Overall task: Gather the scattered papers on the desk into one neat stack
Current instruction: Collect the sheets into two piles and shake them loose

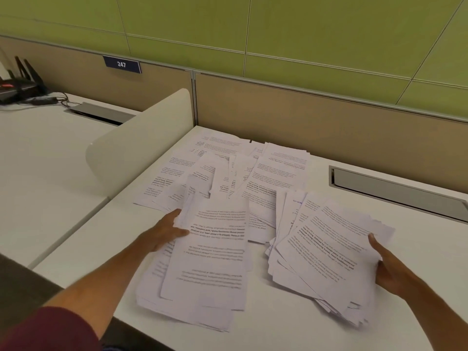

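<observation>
White bench: printed sheets are spread over its middle, back and near part; bare surface is seen at the front and far right.
Left hand: the left edge of a bundle is gripped, with the thumb laid on the top sheet and the fingers tucked under the edge.
Left bundle: an untidy pile is held near the bench's front left, its lower sheets fanned out and its top sheet printed upside down to the viewer.
Right hand: the right edge of a second bundle is held, with the thumb on top and the fingers curled beneath.
Right bundle: a skewed, fanned pile is held at the front right, set apart from the left bundle by a strip of bare bench.
Loose sheets: overlapping pages are scattered behind both bundles, reaching back to the partition; some are overlapped by the left bundle's far end.
Cream divider: a rounded upright panel is set along the bench's left edge, just beside the leftmost sheets.
Tan partition: the back of the bench is closed off by it, below a green wall.
Grey cable hatch: a recessed slot is set just behind the right bundle.
Neighbouring bench: a black router with antennas and cables is seen on it.
Number plate: "247" is shown on the partition.
Maroon sleeve: it is worn on the left arm.
</observation>
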Action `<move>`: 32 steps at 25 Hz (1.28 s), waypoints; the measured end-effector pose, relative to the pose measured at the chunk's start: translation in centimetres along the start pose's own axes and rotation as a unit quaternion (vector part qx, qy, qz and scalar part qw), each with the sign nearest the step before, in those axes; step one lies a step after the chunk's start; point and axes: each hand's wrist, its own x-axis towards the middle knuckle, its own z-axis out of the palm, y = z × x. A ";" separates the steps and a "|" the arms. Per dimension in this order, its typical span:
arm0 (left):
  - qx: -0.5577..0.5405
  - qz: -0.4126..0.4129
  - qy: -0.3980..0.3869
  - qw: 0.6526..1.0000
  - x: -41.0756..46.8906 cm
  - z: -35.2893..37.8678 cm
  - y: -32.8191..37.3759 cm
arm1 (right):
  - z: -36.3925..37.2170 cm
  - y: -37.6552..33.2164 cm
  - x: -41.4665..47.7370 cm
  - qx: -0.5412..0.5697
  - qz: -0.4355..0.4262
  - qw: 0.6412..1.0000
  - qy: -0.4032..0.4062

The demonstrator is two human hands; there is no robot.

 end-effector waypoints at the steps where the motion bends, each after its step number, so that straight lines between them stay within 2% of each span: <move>1: -0.039 0.000 -0.020 0.999 -0.5 -1.0 -0.2 | -0.3 -0.1 0.0 0.006 0.008 1.000 -0.001; 6: -0.213 0.021 0.007 0.977 -3.8 -6.8 -1.6 | -2.4 -0.9 0.7 0.081 0.035 0.996 0.011; 11: -0.244 0.045 -0.017 0.969 -5.6 -7.9 -0.7 | -4.1 -1.5 1.3 0.147 0.069 0.985 -0.055; 16: -0.210 0.072 -0.071 0.973 -4.3 -0.5 5.3 | -4.8 -0.8 1.7 0.176 0.072 0.979 -0.071; 25: -0.152 0.063 -0.193 0.967 0.3 16.1 15.2 | -5.1 -0.8 1.7 0.169 0.060 0.979 -0.096; 26: -0.127 0.062 -0.191 0.971 0.7 17.6 16.0 | -5.2 -0.7 1.9 0.163 0.058 0.980 -0.100; 28: 0.018 0.068 -0.156 0.985 1.4 20.4 16.5 | -5.4 -0.4 2.2 0.155 0.059 0.981 -0.102; 30: 0.194 0.072 -0.136 0.969 1.9 23.3 15.8 | -5.5 -0.5 2.2 0.140 0.064 0.982 -0.105; 32: 0.289 0.091 -0.125 0.945 2.0 25.7 14.4 | -4.9 -0.7 1.9 0.107 0.066 0.986 -0.110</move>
